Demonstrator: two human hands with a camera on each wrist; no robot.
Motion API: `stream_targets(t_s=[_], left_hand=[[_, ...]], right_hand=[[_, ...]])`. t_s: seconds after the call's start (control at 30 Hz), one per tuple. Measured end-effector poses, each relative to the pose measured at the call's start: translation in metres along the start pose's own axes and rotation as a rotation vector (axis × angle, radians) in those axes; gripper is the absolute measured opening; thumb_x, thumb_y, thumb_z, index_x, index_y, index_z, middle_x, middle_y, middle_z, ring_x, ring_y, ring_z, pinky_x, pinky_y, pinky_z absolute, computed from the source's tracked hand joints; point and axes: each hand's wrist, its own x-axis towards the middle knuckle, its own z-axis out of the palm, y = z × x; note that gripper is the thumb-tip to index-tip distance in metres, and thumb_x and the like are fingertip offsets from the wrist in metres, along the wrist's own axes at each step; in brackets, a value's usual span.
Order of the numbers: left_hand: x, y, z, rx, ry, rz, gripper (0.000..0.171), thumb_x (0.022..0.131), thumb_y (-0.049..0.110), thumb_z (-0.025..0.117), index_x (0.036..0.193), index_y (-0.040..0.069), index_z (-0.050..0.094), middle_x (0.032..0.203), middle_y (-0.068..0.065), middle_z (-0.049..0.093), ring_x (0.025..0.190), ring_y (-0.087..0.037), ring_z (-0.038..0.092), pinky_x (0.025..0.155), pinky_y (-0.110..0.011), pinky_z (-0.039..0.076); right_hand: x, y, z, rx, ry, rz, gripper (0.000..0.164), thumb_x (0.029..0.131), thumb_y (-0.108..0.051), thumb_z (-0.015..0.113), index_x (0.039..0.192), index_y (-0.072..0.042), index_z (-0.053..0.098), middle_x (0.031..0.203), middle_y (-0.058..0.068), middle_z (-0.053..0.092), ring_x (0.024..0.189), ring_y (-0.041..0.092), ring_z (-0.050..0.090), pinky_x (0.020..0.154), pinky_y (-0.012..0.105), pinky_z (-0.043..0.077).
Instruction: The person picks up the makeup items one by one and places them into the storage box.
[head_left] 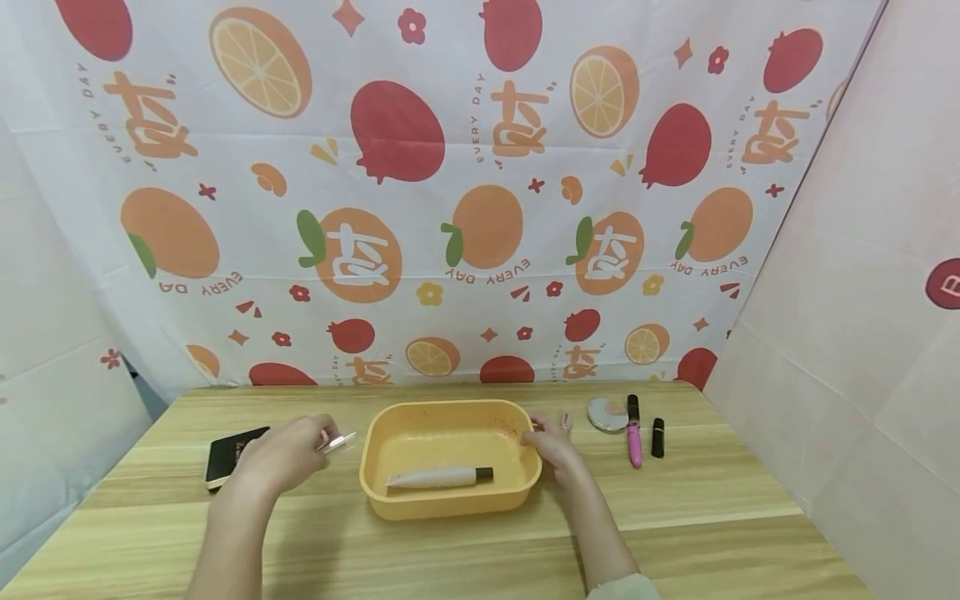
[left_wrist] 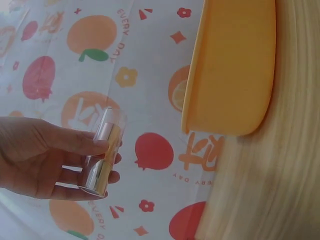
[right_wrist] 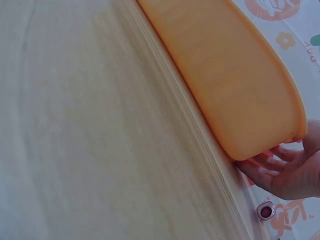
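My left hand [head_left: 288, 454] pinches a lipstick [left_wrist: 102, 155] with a clear cap and a silver-and-gold tube, held in the air left of the yellow plastic bin [head_left: 450, 504]. Inside the bin lies a whitish squeeze tube [head_left: 435, 477] with a black cap, along the near wall. At the bin's right end my right hand [head_left: 557, 450] grips the wall, thumb over the rim and fingers against the outside, as the right wrist view [right_wrist: 295, 172] also shows for the fingers.
A black box-like case [head_left: 225, 457] lies at the left, partly behind my left hand. Right of the bin are a small lipstick-like item [head_left: 566, 423], a round compact [head_left: 606, 415], a pink-and-black tube [head_left: 634, 442] and a short black tube [head_left: 657, 437]. A fruit-print curtain [head_left: 480, 208] hangs behind the table.
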Motion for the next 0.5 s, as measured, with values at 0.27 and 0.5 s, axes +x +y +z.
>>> stream_targets(t_s=[0.27,0.5], left_hand=[[0.005,0.013,0.003,0.032,0.008,0.05,0.019,0.073,-0.002,0.066,0.088,0.009,0.063,0.074,0.0,0.055,0.065,-0.017,0.047,0.053,-0.034,0.04],[0.01,0.018,0.005,0.029,0.004,0.079,0.019,0.073,-0.004,0.065,0.086,0.009,0.063,0.072,0.001,0.054,0.064,-0.017,0.047,0.053,-0.033,0.04]], right_hand=[[0.001,0.0,0.0,-0.015,0.007,-0.007,0.057,0.073,0.004,0.054,0.129,0.008,0.043,0.118,0.027,0.05,0.096,0.031,0.057,0.076,0.036,0.053],[0.0,0.0,-0.001,-0.017,0.007,-0.017,0.055,0.074,0.004,0.054,0.128,0.008,0.045,0.119,0.027,0.05,0.097,0.031,0.056,0.077,0.036,0.052]])
